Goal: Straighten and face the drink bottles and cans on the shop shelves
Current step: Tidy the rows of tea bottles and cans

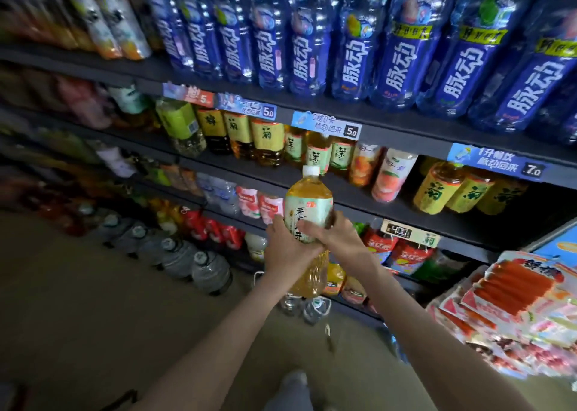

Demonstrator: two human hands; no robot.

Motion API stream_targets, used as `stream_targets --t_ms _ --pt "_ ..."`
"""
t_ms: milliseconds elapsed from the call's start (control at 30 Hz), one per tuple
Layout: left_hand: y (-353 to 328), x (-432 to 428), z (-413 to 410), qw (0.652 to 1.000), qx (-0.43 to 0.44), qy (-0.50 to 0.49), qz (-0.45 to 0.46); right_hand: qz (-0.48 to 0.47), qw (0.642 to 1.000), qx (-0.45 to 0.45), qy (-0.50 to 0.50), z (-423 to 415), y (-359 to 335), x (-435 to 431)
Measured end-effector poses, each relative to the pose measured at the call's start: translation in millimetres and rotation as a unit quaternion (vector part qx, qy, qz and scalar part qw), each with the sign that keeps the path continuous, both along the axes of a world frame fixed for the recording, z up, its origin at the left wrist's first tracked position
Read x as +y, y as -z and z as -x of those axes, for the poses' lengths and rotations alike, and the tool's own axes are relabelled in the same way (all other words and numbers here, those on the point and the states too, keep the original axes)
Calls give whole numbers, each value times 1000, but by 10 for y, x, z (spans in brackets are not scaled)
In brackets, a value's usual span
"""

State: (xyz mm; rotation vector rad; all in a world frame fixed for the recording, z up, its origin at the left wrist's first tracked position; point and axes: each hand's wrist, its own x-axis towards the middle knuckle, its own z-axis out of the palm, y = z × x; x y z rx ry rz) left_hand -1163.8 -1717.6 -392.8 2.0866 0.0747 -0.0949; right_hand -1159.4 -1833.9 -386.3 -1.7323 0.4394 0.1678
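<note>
Both hands are on one big tea bottle (307,204), held up in the air in front of the middle shelf (349,196), white cap up and full of amber drink. The left hand (285,253) grips it from the left; the right hand (338,238) wraps its fingers (312,231) across the pale green label. Behind it stand smaller green-labelled teas (318,156) and yellow-labelled bottles (267,142). Blue bottles (352,51) crowd the shelf above. Water jugs (210,271) line the floor (78,285) on the left, and sausage packets (512,288) are piled on the right.
</note>
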Motion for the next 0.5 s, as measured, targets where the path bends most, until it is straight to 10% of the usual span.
stream_targets --t_ms 500 --pt "-369 2753 -753 951 209 38 225 -179 977 -28 -113 -608 -306 2116"
